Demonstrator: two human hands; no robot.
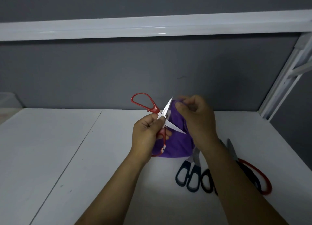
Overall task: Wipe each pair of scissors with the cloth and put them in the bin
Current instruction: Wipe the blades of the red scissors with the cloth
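The left hand (148, 128) gripped the open red scissors (158, 116) at the pivot; the right hand (197, 118) pinched the purple cloth (177, 143).

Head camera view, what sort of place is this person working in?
Probably a plain work desk or bench booth: a white tabletop, a grey back panel with a white shelf running above it, and a white frame at the right. Several scissors lie on the tabletop.

Dim workstation: white tabletop (42, 140), thin seam (78, 148) running diagonally across left side, meets dark grey wall (118, 69). White shelf (152, 28) spans wall overhead; white metal upright (285, 79) rises at right edge.
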